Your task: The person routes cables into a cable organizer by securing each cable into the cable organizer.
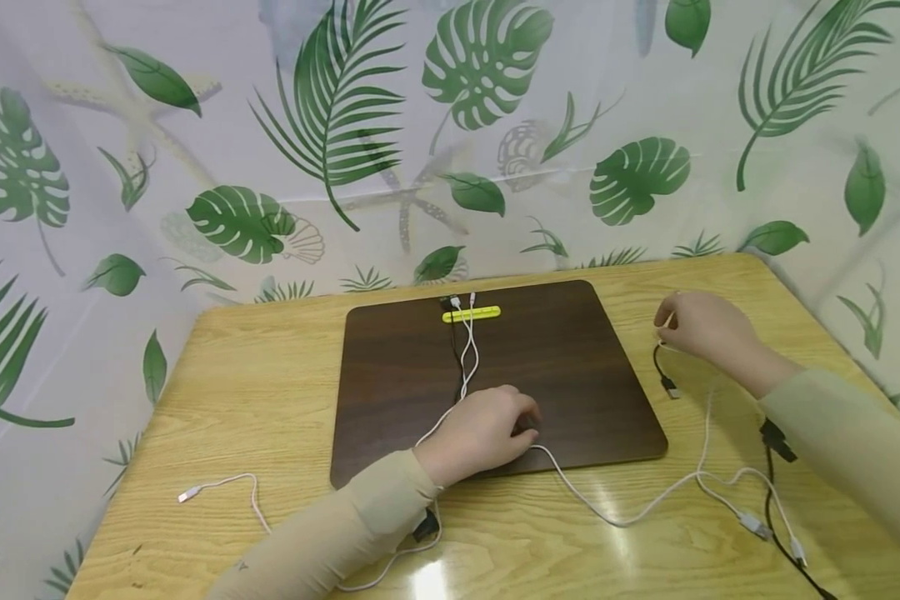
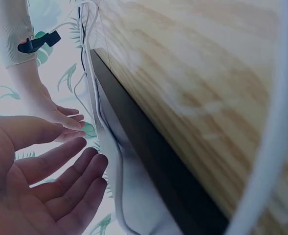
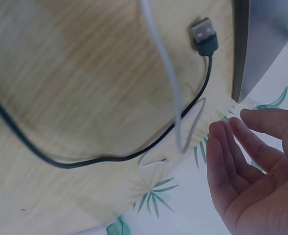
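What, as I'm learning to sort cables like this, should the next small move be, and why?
Probably bring the right hand to the black USB plug and pinch it. That hand looks empty in its wrist view, and the plug lies close by on the table, while other cable ends already sit at the yellow strip on the dark board.
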`<state>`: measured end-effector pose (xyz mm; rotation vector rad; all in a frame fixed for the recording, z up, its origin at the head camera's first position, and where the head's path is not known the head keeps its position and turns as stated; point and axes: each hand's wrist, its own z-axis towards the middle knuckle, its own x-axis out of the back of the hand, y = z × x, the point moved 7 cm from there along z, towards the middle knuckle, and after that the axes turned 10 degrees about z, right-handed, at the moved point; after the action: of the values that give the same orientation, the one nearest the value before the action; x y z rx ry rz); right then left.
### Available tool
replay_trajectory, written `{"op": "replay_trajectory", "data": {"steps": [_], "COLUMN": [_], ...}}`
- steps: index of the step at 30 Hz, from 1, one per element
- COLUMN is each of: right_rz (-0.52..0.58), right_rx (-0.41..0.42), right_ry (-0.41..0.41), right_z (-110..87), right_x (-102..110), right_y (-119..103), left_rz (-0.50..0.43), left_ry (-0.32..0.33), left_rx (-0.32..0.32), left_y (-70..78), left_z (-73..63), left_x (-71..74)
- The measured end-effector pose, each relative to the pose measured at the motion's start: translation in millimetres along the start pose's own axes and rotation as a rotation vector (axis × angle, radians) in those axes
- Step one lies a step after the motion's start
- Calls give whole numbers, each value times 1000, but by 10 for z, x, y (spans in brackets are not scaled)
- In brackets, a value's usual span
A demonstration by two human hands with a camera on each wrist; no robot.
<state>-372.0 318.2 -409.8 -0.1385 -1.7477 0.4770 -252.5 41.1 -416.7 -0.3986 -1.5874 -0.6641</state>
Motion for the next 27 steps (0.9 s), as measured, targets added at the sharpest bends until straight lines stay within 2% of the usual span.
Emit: {"op": "replay_trajectory", "data": {"steps": [7,13,21,27], "right_rz": [8,36,-4,-2], "right_rx": [52,64,73,54], "right_ry": [-2,-16,63,67], "right_z": [-111,-210,-254,-315], "right_x": [-41,-104,-77,-52], "right_y": [27,7,78,196], "left_rz": [5,13,15,11], "left_ry": [2,-6,-8,-9], "left_rx": [-14,-23,-38,-65], "left_y": [100,160,204,249], "left_z": [7,12,26,17], "left_x": [-12,-39,-79,-86]}}
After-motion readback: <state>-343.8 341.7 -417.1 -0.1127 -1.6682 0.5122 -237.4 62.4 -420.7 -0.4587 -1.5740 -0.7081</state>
